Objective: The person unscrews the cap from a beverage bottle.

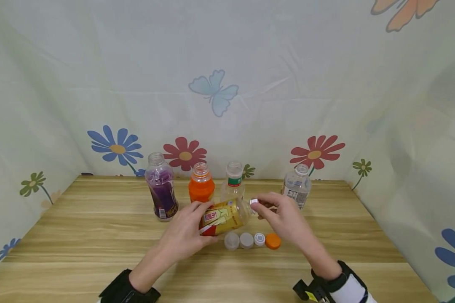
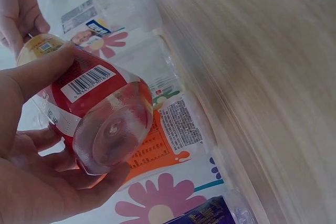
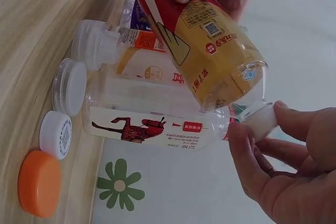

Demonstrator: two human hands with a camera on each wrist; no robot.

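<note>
Gripped round its body by my left hand, a plastic bottle with a yellow and red label is held tilted above the table, its mouth to the right. The thumb and fingers of my right hand pinch a white cap at the bottle's mouth. How far the cap is threaded I cannot tell. The left wrist view shows the bottle's clear base facing the camera. Below the bottle, a row of loose caps lies on the table: a clear cap, a whitish cap, a white printed cap and an orange cap.
Uncapped bottles stand behind my hands: a purple one, an orange one and a clear one at right. Another clear bottle bears a red horse label. A flowered curtain hangs behind the wooden table.
</note>
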